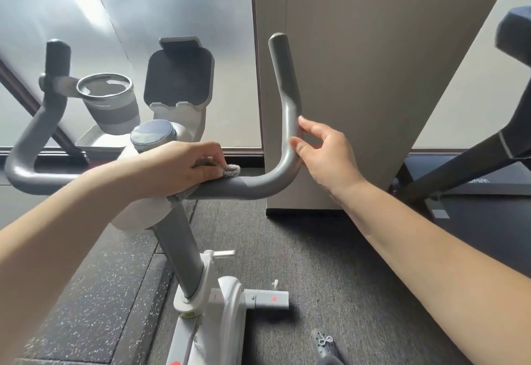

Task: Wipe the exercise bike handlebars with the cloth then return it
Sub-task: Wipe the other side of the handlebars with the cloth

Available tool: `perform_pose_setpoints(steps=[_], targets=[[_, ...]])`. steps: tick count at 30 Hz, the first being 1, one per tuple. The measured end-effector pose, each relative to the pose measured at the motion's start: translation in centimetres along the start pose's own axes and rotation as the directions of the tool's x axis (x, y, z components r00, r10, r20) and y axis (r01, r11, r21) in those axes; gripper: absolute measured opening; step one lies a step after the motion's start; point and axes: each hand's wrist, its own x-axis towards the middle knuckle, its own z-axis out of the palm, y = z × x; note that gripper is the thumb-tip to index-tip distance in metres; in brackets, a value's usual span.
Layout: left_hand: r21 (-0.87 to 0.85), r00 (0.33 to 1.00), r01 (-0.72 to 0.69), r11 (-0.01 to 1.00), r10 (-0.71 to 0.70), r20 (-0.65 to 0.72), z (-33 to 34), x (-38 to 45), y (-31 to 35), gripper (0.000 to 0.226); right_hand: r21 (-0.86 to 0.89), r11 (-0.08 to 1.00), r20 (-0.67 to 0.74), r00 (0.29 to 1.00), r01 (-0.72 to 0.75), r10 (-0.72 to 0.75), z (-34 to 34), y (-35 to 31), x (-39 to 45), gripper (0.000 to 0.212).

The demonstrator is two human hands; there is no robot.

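The grey handlebars (270, 180) of the exercise bike run across the middle of the view and curve up at both ends. My left hand (178, 167) presses a grey cloth (230, 169) onto the horizontal bar, just right of the centre post. The cloth wraps over the bar and pokes out under my palm. My right hand (324, 152) is at the right bend of the handlebars, thumb and fingertips touching the tube, fingers apart, holding nothing.
A cup holder (110, 100), a tablet holder (179, 77) and a round display (152, 136) sit at the bike's centre. A beige pillar (373, 77) stands close behind the right bar. Another machine (474, 169) is at the right. A shoe (324, 344) shows on the floor.
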Motion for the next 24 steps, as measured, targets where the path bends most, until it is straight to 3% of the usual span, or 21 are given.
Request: perform_pose_setpoints(steps=[12, 17, 24], targets=[[-0.244, 0.993, -0.029, 0.969, -0.001, -0.121, 2.4, 3.3, 6.3, 0.011, 0.136, 0.991, 0.039, 0.999, -0.019, 0.014, -0.7, 0.7, 0.8, 0.046], [-0.348, 0.966, 0.021, 0.937, -0.108, -0.234, 2.7, 3.1, 6.6, 0.021, 0.211, 0.976, 0.057, 0.997, -0.055, 0.044, -1.2, 1.3, 2.3, 0.030], [-0.456, 0.880, 0.140, 0.879, -0.322, -0.350, 3.8, 5.1, 8.1, 0.018, 0.226, 0.974, 0.067, 0.998, -0.035, 0.020, -1.6, 1.2, 4.4, 0.012]])
